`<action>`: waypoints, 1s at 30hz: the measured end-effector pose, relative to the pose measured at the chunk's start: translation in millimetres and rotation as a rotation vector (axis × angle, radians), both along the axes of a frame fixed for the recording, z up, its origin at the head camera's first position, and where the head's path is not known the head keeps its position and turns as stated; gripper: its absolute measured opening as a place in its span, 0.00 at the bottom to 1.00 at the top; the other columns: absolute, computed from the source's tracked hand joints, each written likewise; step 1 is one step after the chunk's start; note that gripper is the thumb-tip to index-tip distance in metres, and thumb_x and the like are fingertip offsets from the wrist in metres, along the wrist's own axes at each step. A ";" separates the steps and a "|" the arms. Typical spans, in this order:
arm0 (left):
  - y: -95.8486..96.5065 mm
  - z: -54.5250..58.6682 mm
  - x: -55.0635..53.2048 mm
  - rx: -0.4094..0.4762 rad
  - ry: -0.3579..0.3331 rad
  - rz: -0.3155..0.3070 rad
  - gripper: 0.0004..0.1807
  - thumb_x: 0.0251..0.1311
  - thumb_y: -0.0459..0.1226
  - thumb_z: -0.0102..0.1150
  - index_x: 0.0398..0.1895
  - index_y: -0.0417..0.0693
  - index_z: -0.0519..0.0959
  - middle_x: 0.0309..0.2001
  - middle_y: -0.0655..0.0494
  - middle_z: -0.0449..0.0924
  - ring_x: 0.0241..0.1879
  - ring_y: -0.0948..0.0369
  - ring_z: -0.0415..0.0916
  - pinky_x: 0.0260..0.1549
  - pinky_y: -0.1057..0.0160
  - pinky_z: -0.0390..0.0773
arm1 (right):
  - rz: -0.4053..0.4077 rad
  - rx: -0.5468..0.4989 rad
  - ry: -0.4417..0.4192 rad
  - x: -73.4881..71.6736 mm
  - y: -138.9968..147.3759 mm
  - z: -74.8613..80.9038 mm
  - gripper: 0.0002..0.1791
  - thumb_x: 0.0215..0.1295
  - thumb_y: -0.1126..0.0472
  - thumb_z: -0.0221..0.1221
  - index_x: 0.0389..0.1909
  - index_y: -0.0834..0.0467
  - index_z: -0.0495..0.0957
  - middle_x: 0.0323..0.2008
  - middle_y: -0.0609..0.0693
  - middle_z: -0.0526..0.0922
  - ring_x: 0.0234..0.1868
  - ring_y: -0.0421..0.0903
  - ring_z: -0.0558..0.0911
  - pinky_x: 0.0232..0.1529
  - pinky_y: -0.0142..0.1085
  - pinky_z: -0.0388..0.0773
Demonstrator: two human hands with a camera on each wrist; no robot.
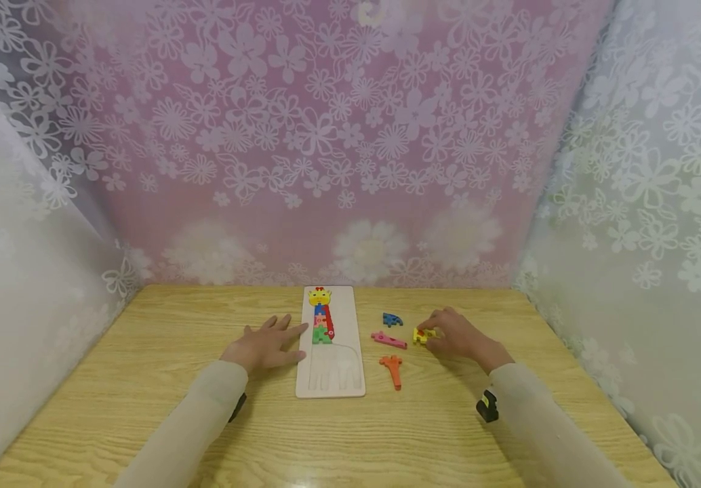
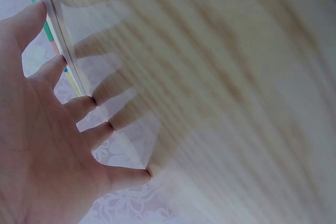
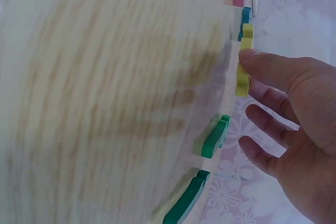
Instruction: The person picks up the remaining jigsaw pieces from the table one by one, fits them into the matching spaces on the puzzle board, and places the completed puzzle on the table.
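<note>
A pale wooden puzzle board (image 1: 336, 371) lies on the table, with a giraffe's yellow head (image 1: 320, 298) and blue, pink, red and green neck pieces set in it. Below these, the body recess (image 1: 335, 369) shows bare wood. My left hand (image 1: 266, 344) is spread, and its thumb and index finger touch the board's left edge. To the right of the board, my right hand (image 1: 459, 337) pinches a yellow puzzle piece (image 3: 242, 85) between thumb and fingers. Loose nearby are a blue piece (image 1: 392, 319), a pink piece (image 1: 390, 339) and an orange piece (image 1: 392, 371).
Two green pieces, one lighter (image 3: 215, 137) and one darker (image 3: 186, 198), lie by my right hand in the right wrist view; the hand covers them in the head view. Flowered cloth (image 1: 350, 169) hangs behind the wooden table (image 1: 350, 440) and at both sides.
</note>
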State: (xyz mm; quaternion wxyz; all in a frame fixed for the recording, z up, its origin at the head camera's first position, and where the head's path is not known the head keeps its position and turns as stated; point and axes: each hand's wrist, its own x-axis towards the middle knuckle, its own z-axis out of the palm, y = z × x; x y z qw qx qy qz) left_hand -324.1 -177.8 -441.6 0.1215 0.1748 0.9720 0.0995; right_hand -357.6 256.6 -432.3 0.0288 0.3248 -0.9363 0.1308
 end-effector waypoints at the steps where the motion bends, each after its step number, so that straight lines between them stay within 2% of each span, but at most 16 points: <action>1: 0.1 0.3 0.0 0.000 0.001 0.000 0.41 0.71 0.68 0.45 0.83 0.70 0.54 0.84 0.45 0.46 0.83 0.37 0.42 0.67 0.16 0.44 | 0.003 -0.004 0.005 -0.1 -0.2 0.5 0.16 0.65 0.64 0.69 0.53 0.61 0.87 0.43 0.56 0.86 0.44 0.56 0.78 0.46 0.49 0.76; 15: 0.6 0.2 0.4 0.003 -0.004 0.005 0.40 0.71 0.67 0.45 0.83 0.70 0.54 0.84 0.45 0.45 0.83 0.36 0.42 0.67 0.15 0.44 | 0.056 0.002 0.084 0.8 -19.1 7.2 0.16 0.66 0.62 0.68 0.54 0.60 0.87 0.44 0.56 0.86 0.46 0.55 0.79 0.51 0.54 0.78; 26: 0.6 0.9 -1.6 -0.004 -0.016 0.011 0.41 0.71 0.67 0.46 0.83 0.70 0.54 0.85 0.45 0.45 0.83 0.36 0.42 0.67 0.16 0.44 | 0.118 -0.002 0.105 -2.9 -40.1 11.5 0.15 0.66 0.59 0.69 0.53 0.57 0.88 0.42 0.54 0.86 0.43 0.54 0.80 0.47 0.47 0.77; 30: 0.8 0.6 -1.6 -0.009 -0.016 0.011 0.41 0.71 0.67 0.45 0.83 0.70 0.54 0.85 0.46 0.45 0.83 0.36 0.42 0.68 0.16 0.44 | 0.136 -0.011 0.108 -3.0 -47.8 11.6 0.14 0.66 0.60 0.69 0.52 0.57 0.88 0.42 0.54 0.86 0.43 0.54 0.80 0.47 0.47 0.77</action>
